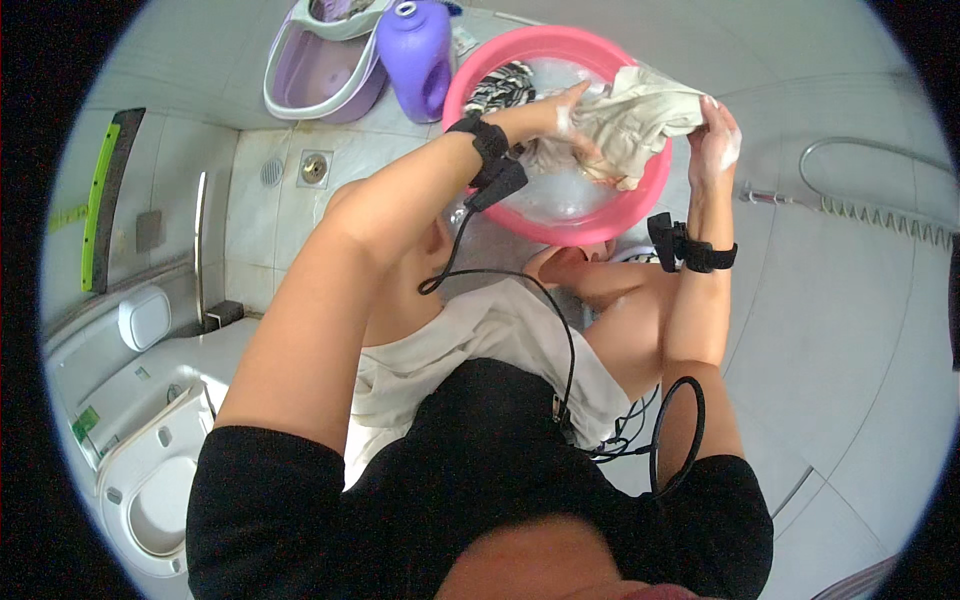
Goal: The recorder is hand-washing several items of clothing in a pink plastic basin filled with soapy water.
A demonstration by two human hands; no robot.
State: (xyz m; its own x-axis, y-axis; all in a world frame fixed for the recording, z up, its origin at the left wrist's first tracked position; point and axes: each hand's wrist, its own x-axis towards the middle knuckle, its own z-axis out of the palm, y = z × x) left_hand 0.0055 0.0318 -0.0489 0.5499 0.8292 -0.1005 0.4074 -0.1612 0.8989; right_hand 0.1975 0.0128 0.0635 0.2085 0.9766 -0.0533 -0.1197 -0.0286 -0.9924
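A wet cream-coloured garment (637,124) is stretched above a pink plastic basin (555,232) of sudsy water (559,196). My right hand (716,139), with foam on its back, pinches the garment's upper right end beyond the basin's rim. At the garment's left side is my left hand (564,120), foam at its wrist, its fingers spread apart and touching the cloth. The lower folds hang down to the water. A black-and-white patterned cloth (502,88) lies at the basin's left, partly behind my left wrist.
Left of the basin stand a purple detergent bottle (415,67), uncapped, and a purple-and-white bucket (322,82). A floor drain (314,169) lies nearer. A coiled shower hose (885,219) runs along the right wall. A black cable (559,307) loops from my left wrist across my lap. A toilet (154,502) is at left.
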